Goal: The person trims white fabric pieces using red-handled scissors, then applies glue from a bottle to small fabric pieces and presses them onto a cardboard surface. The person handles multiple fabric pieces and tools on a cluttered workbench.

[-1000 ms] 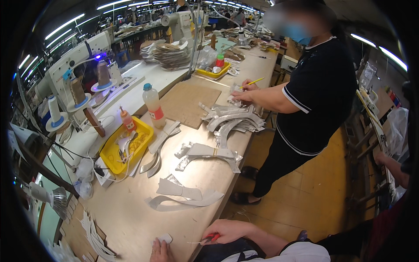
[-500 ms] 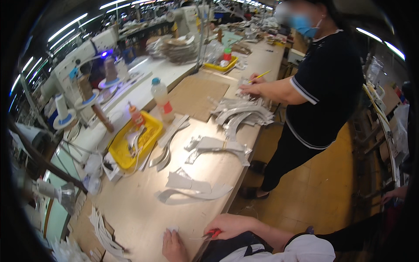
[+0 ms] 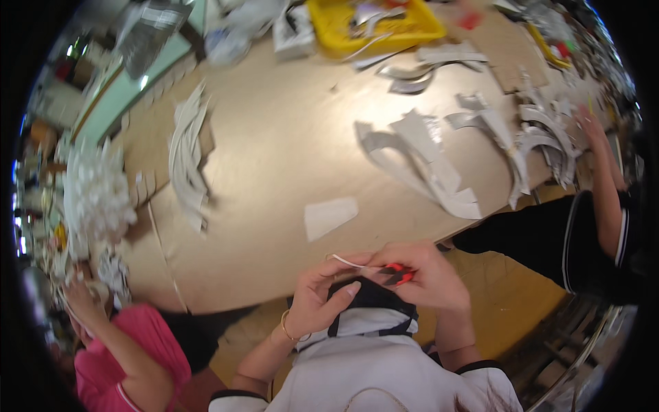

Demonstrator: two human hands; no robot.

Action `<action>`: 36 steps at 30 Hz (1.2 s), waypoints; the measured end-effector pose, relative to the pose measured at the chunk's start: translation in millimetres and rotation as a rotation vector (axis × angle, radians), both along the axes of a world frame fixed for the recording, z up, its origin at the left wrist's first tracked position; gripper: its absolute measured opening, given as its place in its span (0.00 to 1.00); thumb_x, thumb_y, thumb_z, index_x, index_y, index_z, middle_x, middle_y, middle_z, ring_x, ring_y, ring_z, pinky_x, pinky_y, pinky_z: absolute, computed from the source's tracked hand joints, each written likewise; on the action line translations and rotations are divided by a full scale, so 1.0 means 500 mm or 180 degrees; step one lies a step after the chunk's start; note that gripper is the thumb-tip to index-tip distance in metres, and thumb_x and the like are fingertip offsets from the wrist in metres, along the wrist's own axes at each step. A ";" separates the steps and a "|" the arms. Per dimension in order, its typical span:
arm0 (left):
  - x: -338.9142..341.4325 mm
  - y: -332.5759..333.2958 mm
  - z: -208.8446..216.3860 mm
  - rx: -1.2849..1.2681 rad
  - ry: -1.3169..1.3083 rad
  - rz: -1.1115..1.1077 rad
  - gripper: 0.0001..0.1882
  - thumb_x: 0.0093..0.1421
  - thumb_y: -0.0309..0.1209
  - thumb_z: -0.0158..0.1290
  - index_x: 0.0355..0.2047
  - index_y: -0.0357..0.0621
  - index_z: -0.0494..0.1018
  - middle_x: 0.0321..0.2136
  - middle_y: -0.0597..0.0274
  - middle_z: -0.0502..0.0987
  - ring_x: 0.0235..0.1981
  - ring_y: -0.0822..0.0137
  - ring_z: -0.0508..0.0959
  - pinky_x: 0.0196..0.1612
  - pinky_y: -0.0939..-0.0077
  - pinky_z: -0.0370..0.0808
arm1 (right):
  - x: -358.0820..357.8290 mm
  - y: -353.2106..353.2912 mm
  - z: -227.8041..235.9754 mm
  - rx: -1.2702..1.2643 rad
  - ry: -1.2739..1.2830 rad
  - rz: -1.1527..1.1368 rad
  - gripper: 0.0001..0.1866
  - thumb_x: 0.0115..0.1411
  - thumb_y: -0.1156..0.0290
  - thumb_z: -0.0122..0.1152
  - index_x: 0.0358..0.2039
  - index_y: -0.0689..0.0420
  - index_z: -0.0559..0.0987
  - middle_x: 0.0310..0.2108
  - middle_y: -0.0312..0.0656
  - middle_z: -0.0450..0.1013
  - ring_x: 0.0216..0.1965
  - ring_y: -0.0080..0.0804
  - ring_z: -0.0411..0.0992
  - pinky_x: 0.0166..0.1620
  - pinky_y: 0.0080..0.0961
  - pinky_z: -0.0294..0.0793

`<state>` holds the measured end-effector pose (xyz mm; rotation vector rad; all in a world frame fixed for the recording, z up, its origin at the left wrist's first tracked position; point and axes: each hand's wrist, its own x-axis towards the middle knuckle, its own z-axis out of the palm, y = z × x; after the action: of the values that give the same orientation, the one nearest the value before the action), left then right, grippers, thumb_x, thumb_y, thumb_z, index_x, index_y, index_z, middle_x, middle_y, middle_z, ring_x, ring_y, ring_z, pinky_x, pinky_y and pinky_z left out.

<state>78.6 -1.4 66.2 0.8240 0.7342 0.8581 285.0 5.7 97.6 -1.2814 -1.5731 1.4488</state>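
My right hand [image 3: 429, 275] is closed around small red-handled snips [image 3: 397, 275], their dark blades toward my left hand. Close beside it, my left hand [image 3: 322, 295] has its fingers bent around a thin white strip [image 3: 349, 261], whose end curves up above the fingers; the thumb stands apart. Both hands meet just off the table's near edge, in front of my body. On the table beyond them lies a flat white cut piece [image 3: 331, 218] with slanted sides, touched by neither hand.
Curved white-grey pieces [image 3: 446, 172] lie to the right, long pale strips [image 3: 187, 154] to the left. A yellow tray [image 3: 384, 44] sits at the far side. One person in pink [image 3: 137, 343] works at left; another in black [image 3: 590, 233] at right.
My view has swung down and left. My left hand has lifted off the table and come together with my right hand, which still holds the snips. The white piece now lies uncovered.
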 end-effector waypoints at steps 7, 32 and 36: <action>-0.065 -0.052 -0.013 0.0031 0.0775 0.0658 0.07 0.62 0.19 0.53 0.41 0.33 0.76 0.42 0.53 0.79 0.50 0.65 0.76 0.53 0.69 0.72 | -0.074 0.001 -0.023 -0.0105 -0.0229 0.0653 0.16 0.42 0.86 0.58 0.34 0.61 0.81 0.28 0.44 0.78 0.29 0.37 0.75 0.32 0.27 0.74; -0.351 -0.295 -0.242 -0.1916 0.2548 0.0155 0.23 0.61 0.37 0.56 0.55 0.44 0.68 0.48 0.57 0.76 0.44 0.60 0.79 0.46 0.66 0.73 | -0.148 0.346 -0.063 0.1282 -0.2465 0.0328 0.21 0.60 0.63 0.60 0.50 0.63 0.72 0.43 0.51 0.69 0.41 0.52 0.73 0.43 0.42 0.74; -0.290 -0.197 -0.055 -0.0954 0.2128 -0.0720 0.19 0.63 0.35 0.54 0.50 0.37 0.74 0.46 0.40 0.77 0.48 0.46 0.76 0.51 0.57 0.73 | -0.126 0.420 -0.076 0.2029 -0.2893 0.0574 0.23 0.55 0.64 0.63 0.50 0.62 0.72 0.45 0.51 0.70 0.49 0.49 0.70 0.48 0.42 0.71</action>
<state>-66.5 -100.1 38.5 0.9046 1.2902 0.2422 221.9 215.8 59.7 -1.4741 -2.4992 0.3012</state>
